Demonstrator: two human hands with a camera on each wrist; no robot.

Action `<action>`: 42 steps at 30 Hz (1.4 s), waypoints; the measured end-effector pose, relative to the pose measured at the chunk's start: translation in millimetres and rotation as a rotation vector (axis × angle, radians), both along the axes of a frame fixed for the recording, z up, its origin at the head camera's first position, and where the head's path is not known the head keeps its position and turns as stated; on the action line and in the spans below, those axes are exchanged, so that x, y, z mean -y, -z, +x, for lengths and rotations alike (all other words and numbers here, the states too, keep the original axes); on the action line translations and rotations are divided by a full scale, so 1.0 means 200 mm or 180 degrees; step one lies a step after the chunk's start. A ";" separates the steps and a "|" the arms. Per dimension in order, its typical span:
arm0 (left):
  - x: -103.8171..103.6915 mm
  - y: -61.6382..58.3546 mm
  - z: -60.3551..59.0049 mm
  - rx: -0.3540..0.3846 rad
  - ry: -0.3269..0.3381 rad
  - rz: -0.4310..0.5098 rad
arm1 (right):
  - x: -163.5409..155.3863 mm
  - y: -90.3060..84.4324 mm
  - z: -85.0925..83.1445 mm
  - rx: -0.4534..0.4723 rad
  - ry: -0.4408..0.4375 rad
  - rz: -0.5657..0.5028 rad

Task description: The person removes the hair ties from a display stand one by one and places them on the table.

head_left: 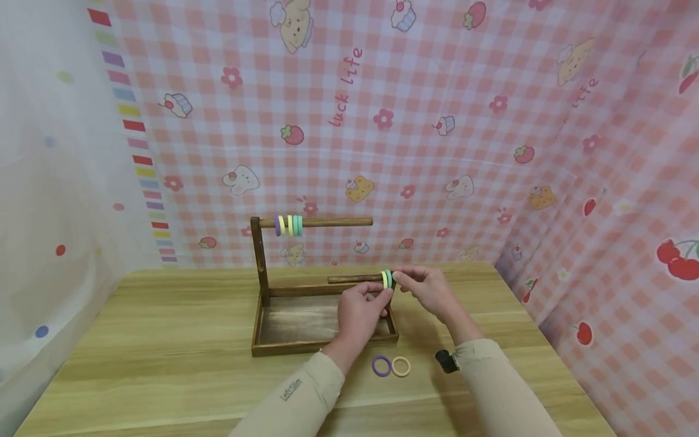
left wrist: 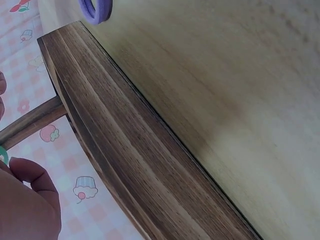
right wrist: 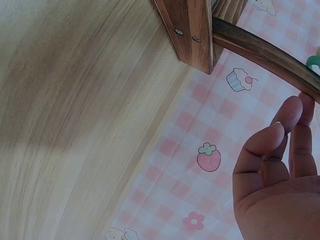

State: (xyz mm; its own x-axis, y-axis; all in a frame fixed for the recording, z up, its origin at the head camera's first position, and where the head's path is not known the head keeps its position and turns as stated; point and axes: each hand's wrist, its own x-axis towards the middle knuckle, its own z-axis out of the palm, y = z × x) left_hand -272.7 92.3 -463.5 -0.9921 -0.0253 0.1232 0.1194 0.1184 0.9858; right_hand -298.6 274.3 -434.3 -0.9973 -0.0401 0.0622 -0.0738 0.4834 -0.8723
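A dark wooden stand (head_left: 324,349) has an upper rod and a lower rod (head_left: 355,279). A yellow ring (head_left: 384,280) and a green ring (head_left: 389,278) hang side by side at the lower rod's right part. My left hand (head_left: 357,312) pinches these rings from below and left, thumb right at the green one. My right hand (head_left: 431,291) is just right of them by the rod's post, thumb and forefinger close together. In the right wrist view its fingers (right wrist: 287,112) are fairly straight, tips at the rod's underside, with no ring between them.
Several purple, yellow and green rings (head_left: 289,226) hang on the upper rod (head_left: 338,222). A purple ring (head_left: 381,366) and a pale yellow ring (head_left: 401,366) lie on the wooden table (head_left: 180,340) before the stand. A checked cloth (head_left: 415,182) hangs behind.
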 end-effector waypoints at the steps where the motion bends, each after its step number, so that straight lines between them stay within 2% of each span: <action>1: 0.01 0.00 0.00 -0.0015 -0.0011 -0.0009 | 0.00 0.00 0.00 -0.0011 0.0000 -0.0006; 6: 0.03 0.00 0.01 -0.0077 -0.0051 0.0001 | 0.00 -0.01 0.01 -0.0059 -0.0033 -0.0028; 14: 0.07 0.00 0.01 -0.0049 -0.0130 -0.0017 | 0.00 0.00 0.01 -0.0094 -0.0027 -0.0028; 22: 0.12 0.00 0.01 -0.0162 -0.0257 -0.0036 | 0.00 0.00 0.01 -0.0059 0.0026 0.0041; 33: 0.19 0.00 0.01 -0.0187 -0.0315 -0.0029 | 0.01 -0.01 0.01 -0.0126 -0.0036 0.0024; 42: 0.24 0.01 0.01 -0.0220 -0.0406 -0.0103 | 0.00 -0.01 0.02 -0.0042 -0.0039 0.0000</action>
